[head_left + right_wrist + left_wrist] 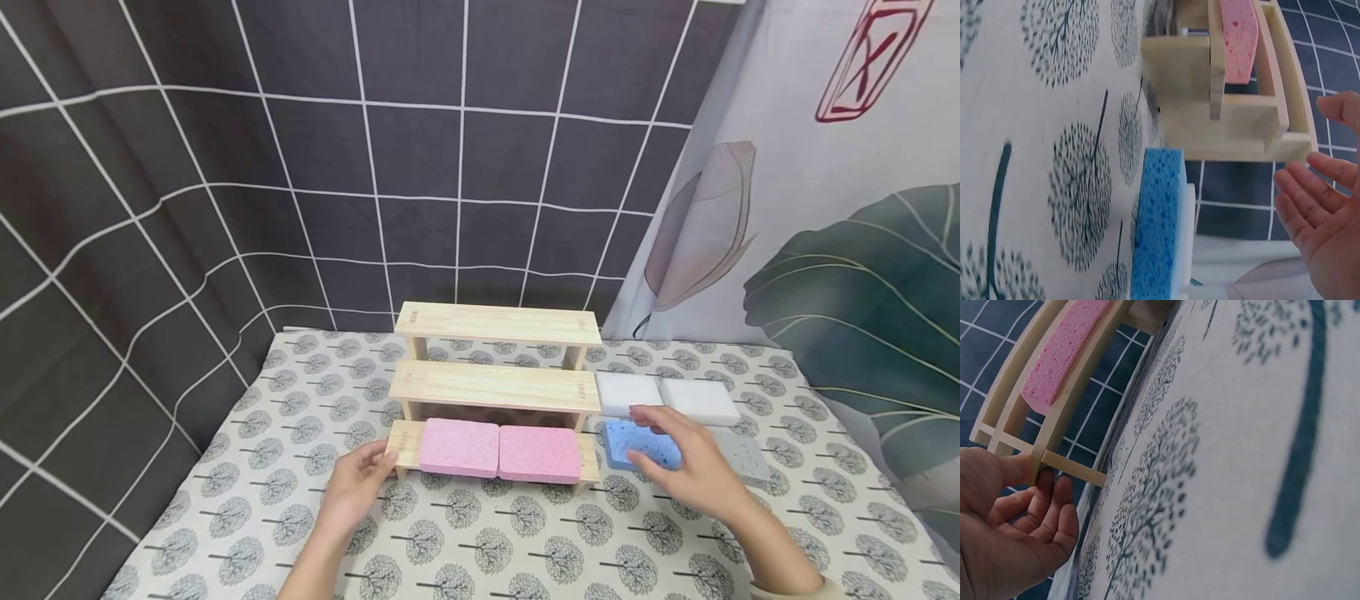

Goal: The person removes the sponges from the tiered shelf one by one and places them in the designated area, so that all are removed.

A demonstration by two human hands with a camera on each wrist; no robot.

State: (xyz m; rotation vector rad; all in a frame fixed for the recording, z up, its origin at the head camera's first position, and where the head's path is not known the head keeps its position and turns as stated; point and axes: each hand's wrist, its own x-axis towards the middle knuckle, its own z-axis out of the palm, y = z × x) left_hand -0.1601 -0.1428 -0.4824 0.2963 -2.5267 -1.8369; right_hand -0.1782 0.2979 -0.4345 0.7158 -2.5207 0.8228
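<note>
A three-tier wooden step rack (495, 383) stands on the table. Two pink sponges (459, 447) lie side by side on its lowest step, their edges meeting. My left hand (356, 487) pinches the left end of that step, thumb above and fingers curled beneath, as the left wrist view shows. Over the blue sponge (626, 443), right of the rack, hovers my right hand (693, 462), thumb and fingers spread apart with nothing between them. In the right wrist view that blue sponge (1159, 231) lies on the cloth, apart from the hand.
Two white sponges (701, 402) lie behind the blue one, and a grey sponge (742, 457) sits to its right, partly behind my right hand. A tree-patterned cloth (480, 542) covers the table. Dark grid-patterned curtain (412, 150) hangs behind; a leaf-print curtain (847, 292) hangs at right.
</note>
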